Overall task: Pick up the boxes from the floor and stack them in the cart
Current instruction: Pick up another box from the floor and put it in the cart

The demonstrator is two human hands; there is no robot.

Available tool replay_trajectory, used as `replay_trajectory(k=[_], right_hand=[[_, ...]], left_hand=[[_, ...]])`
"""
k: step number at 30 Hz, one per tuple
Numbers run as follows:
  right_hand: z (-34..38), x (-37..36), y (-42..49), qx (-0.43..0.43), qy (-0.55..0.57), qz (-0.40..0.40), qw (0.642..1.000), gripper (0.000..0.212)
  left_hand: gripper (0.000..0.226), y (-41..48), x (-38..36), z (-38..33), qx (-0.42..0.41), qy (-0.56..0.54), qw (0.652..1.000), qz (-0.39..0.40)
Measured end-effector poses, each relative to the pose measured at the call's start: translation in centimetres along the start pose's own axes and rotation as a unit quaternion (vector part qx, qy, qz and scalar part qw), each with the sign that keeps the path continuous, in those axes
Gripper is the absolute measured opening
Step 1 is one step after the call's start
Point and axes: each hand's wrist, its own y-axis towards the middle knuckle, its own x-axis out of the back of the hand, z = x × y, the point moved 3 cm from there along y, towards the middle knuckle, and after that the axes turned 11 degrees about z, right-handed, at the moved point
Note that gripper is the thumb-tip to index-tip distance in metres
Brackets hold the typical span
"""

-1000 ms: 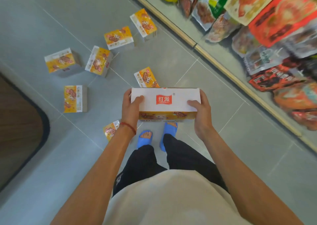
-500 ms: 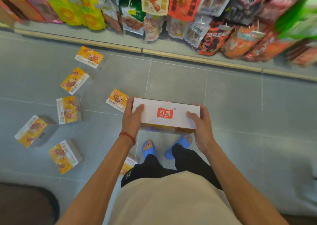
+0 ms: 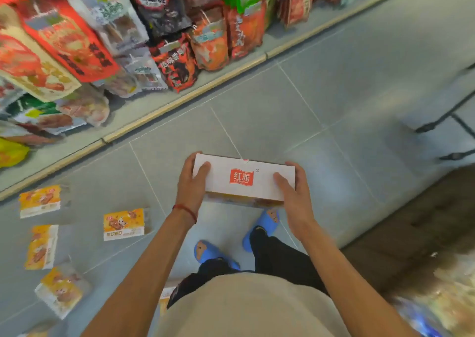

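Observation:
I carry a white box [image 3: 244, 180] with a red logo on top and an orange printed side, level at waist height. My left hand [image 3: 191, 185] grips its left end, thumb on top. My right hand [image 3: 293, 190] grips its right end the same way. Several yellow-and-white boxes lie on the grey tile floor at lower left, among them one [image 3: 124, 223] near my left forearm and another [image 3: 39, 200] further left. Black bars and feet of a frame [image 3: 437, 123], perhaps the cart, show at the right edge.
A low shelf [image 3: 180, 97] full of snack bags runs diagonally across the upper left. A dark brown mat [image 3: 416, 223] lies at the right. My feet in blue slippers [image 3: 259, 226] stand on the tiles below the box.
My view has swung to the right: the shelf and floor boxes slid left, and the black frame and brown mat came into view at right. Both hands keep the same hold on the box.

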Motion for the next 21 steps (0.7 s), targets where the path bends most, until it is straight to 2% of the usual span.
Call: replay_trajectory(k=[9, 13, 21], right_hand=[[6.3, 16.9, 3.9, 0.046, 0.061, -0.112, 0.991, 0.028], [8.2, 22.7, 5.5, 0.058, 0.087, -0.171, 0.98, 0.026], [13.5, 33.0, 11.9, 0.063, 0.154, -0.252, 0.953, 0.039]], left_hand=[[0.029, 6.6, -20.7, -7.9, -0.036, 0.08, 0.986, 0.142], [0.031, 9.5, -29.0, -11.2, -0.057, 0.107, 0.967, 0.223], [0.033, 18.1, -43.8, -17.0, -0.054, 0.136, 0.927, 0.346]])
